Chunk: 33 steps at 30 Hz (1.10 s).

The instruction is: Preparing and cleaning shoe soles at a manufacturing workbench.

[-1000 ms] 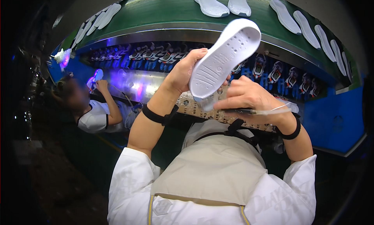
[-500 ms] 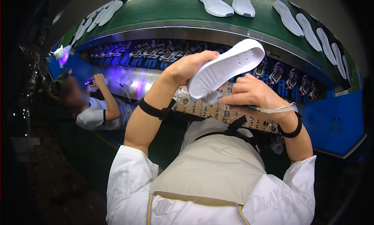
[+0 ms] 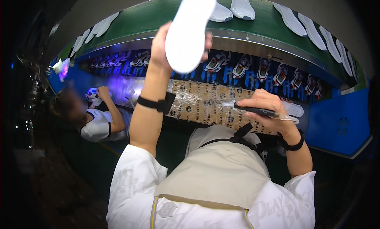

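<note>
My left hand [image 3: 159,50] is raised over the far side of the bench, its fingers wrapped around a white shoe sole [image 3: 189,35]. The sole stands nearly upright with a smooth, bright face toward me, and its upper end overlaps the green belt. Lower and to the right, my right hand [image 3: 266,103] grips a brush [image 3: 255,109] by its black handle. Its pale bristles point left, just above the bench, and a clear tube runs from the handle along my wrist. Another white sole [image 3: 294,109] lies on the bench behind my right hand, partly hidden.
Brown printed paper under clear film covers the bench [image 3: 192,104]. Beyond it, several shoe uppers [image 3: 264,69] line a low shelf. White soles [image 3: 242,8] lie on the green belt [image 3: 146,21]. At left, a co-worker [image 3: 101,118] handles something under purple light. A blue panel [image 3: 340,122] stands right.
My left hand has lifted the sole up and left and turned it, so a smooth face shows instead of the recessed one. My right hand and the brush have come away from the sole, lower and rightward.
</note>
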Motion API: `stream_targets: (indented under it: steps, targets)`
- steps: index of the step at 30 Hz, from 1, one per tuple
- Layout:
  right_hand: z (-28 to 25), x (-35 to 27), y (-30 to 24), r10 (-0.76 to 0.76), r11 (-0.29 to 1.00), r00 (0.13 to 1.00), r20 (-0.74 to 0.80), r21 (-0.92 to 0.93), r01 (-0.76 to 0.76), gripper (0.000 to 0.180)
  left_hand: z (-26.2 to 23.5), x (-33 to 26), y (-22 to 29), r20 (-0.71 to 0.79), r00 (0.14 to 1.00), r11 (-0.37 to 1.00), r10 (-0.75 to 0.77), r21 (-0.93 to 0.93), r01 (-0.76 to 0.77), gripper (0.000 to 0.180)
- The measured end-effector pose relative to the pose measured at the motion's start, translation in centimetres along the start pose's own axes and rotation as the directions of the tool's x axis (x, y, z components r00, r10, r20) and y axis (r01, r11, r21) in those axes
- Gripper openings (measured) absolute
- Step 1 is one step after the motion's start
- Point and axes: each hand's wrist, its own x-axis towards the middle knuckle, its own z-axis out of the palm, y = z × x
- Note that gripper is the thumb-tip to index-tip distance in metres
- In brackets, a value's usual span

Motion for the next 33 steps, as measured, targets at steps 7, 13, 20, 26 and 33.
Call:
stream_targets:
  steps: [7,13,20,26,33]
  targets:
    - [3.2,-0.7,1.6,0.177,0.982,0.983,-0.045,0.072,-0.174,0.031,-3.7,2.7,-1.7,-0.739,0.63,0.932,0.24,-0.006,-0.362,0.073]
    - [4.6,-0.9,2.3,0.308,0.94,0.951,-0.016,0.161,-0.302,0.028,-3.4,-0.4,0.3,-0.661,0.648,0.89,0.378,0.453,-0.056,0.057]
    - [4.9,1.0,4.6,0.351,0.933,0.923,-0.157,0.148,-0.329,0.028,-18.2,-6.6,12.6,-0.499,0.505,0.544,0.704,0.836,0.068,0.033]
    - [7.0,-2.1,9.2,0.447,0.878,0.821,-0.355,-0.004,-0.479,0.029,-27.3,-14.7,26.7,-0.413,0.108,0.151,0.904,0.545,0.825,0.032]
    - [7.6,-3.0,7.4,0.651,0.737,0.665,-0.366,0.096,-0.669,0.024,-31.7,-17.7,29.1,-0.513,-0.097,0.396,0.853,0.514,0.761,0.031]
